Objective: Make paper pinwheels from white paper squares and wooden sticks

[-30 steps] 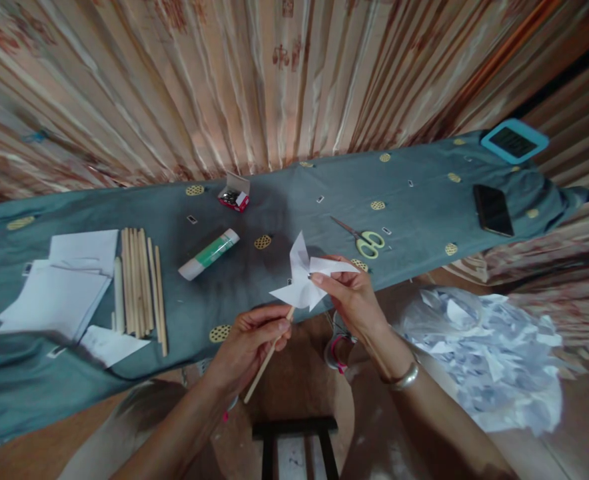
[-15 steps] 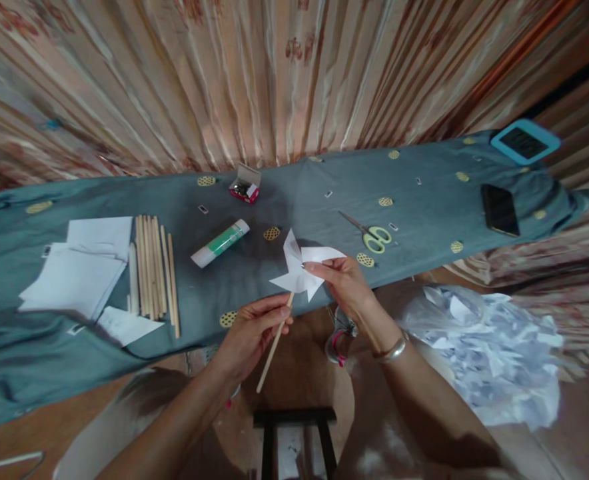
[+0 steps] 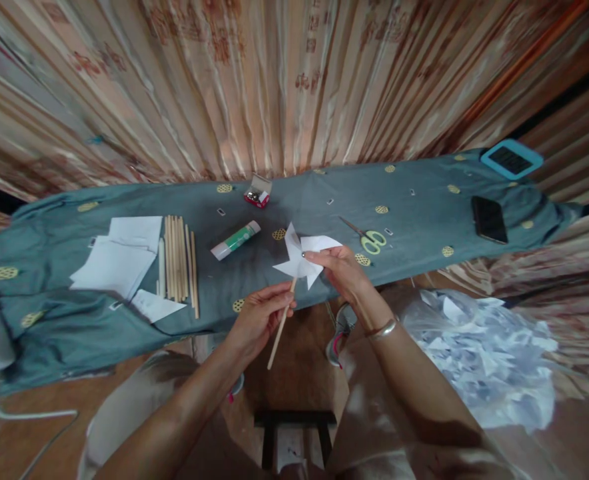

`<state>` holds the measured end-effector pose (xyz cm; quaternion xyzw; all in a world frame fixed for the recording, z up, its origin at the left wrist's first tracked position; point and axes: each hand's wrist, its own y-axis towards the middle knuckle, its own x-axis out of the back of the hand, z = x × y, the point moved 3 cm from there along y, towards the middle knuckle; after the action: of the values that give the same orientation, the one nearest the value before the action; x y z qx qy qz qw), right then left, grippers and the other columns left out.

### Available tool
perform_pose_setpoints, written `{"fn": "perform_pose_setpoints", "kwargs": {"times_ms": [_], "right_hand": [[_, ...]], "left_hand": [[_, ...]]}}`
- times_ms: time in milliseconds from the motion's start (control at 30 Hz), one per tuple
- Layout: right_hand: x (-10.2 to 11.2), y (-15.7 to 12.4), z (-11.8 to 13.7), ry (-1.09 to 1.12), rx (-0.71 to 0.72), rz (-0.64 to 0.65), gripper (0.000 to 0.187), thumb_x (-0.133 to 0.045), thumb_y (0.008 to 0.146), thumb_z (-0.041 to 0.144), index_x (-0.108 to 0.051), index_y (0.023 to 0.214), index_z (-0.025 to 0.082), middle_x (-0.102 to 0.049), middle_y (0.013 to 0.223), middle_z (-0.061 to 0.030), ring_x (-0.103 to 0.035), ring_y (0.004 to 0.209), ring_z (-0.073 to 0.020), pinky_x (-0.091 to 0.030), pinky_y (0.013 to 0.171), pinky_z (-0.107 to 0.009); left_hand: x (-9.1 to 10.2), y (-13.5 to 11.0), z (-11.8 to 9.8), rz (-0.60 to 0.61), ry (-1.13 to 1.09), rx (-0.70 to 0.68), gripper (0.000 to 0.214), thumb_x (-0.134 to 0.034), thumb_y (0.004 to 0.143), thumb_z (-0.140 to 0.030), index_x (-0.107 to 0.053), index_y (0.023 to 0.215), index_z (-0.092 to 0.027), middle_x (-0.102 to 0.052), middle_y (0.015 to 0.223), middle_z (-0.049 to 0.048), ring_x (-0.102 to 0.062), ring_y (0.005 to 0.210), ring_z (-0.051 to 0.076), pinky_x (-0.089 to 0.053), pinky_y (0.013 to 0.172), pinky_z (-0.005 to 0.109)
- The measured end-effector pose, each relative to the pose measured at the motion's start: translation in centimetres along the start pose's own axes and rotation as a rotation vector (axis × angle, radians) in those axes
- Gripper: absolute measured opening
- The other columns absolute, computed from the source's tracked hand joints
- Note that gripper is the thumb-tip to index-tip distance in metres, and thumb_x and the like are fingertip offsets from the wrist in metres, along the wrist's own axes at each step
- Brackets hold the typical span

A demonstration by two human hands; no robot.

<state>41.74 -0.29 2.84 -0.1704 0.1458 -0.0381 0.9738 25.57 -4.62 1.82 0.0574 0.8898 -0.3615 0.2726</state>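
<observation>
A white paper pinwheel (image 3: 297,261) is at the top of a thin wooden stick (image 3: 277,347), with a small shiny pin head at its centre. My left hand (image 3: 265,310) is closed round the stick just below the paper blades. Thumb and fingers of my right hand (image 3: 341,267) pinch the pinwheel by its right-hand blade, the thumb tip close to the pin. Beyond my hands, a glue stick (image 3: 235,240) with a green label lies on the cloth. Green-handled scissors (image 3: 369,239) lie to the right, and a small open red box (image 3: 257,195) of shiny pins sits farther back.
White paper sheets (image 3: 119,263) and a row of wooden sticks (image 3: 175,260) lie on the left of the cloth-covered table (image 3: 319,200). A phone (image 3: 489,219) and a blue-framed device (image 3: 512,159) are at the right. A bag of paper scraps (image 3: 484,353) stands on the floor.
The view has shifted a little, so the table's left end and a white object with a cord now show. Both hands keep the same hold on the pinwheel and stick.
</observation>
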Motion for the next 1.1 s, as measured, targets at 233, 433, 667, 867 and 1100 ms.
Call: {"fn": "perform_pose_setpoints", "kwargs": {"times_ms": [233, 433, 667, 867, 1100], "right_hand": [[-1.3, 0.2, -0.2, -0.099, -0.086, 0.136, 0.031, -0.09, 0.044, 0.037, -0.072, 0.059, 0.017, -0.072, 0.058, -0.0002, -0.062, 0.051, -0.0123, -0.048, 0.054, -0.025], [-1.1, 0.2, -1.4, -0.165, -0.093, 0.114, 0.039, -0.089, 0.042, 0.026, -0.071, 0.076, 0.018, -0.074, 0.066, 0.0023, -0.066, 0.059, -0.0143, -0.051, 0.06, -0.026], [0.8, 1.4, -2.0, -0.619, 0.039, 0.0, 0.045, -0.088, 0.046, 0.028, -0.065, 0.084, 0.018, -0.069, 0.07, 0.0015, -0.066, 0.068, -0.0169, -0.051, 0.064, -0.029], [0.7, 1.3, -1.3, -1.055, 0.193, -0.042, 0.09, -0.086, 0.055, 0.032, -0.047, 0.134, 0.013, -0.07, 0.111, -0.0136, -0.065, 0.102, -0.0295, -0.049, 0.09, -0.045], [0.0, 2.0, -1.2, -1.301, 0.352, 0.099, 0.093, -0.084, 0.059, 0.029, -0.042, 0.141, 0.013, -0.052, 0.141, -0.0196, -0.047, 0.131, -0.0342, -0.034, 0.11, -0.05]], "left_hand": [[1.2, -1.3, 2.3, -0.108, -0.137, 0.008, 0.02, -0.077, 0.063, -0.001, -0.077, 0.08, -0.012, -0.07, 0.059, 0.0027, -0.061, 0.047, 0.007, -0.05, 0.048, 0.012], [1.9, -1.8, 4.9, -0.184, -0.264, 0.021, 0.018, -0.072, 0.067, 0.003, -0.075, 0.08, -0.01, -0.07, 0.061, 0.0018, -0.064, 0.051, 0.007, -0.052, 0.05, 0.012], [1.9, -1.2, 6.2, -0.17, -0.308, 0.043, 0.018, -0.073, 0.066, 0.003, -0.074, 0.08, -0.009, -0.071, 0.066, 0.0013, -0.064, 0.054, 0.006, -0.051, 0.053, 0.012], [2.3, -0.8, 7.0, -0.193, -0.304, 0.074, 0.021, -0.077, 0.065, -0.001, -0.073, 0.082, -0.011, -0.071, 0.07, 0.0005, -0.064, 0.057, 0.006, -0.05, 0.057, 0.012], [2.6, -0.6, 7.7, -0.187, -0.276, 0.095, 0.022, -0.08, 0.063, -0.005, -0.073, 0.083, -0.012, -0.069, 0.069, 0.0002, -0.063, 0.059, 0.006, -0.05, 0.059, 0.014]]}}
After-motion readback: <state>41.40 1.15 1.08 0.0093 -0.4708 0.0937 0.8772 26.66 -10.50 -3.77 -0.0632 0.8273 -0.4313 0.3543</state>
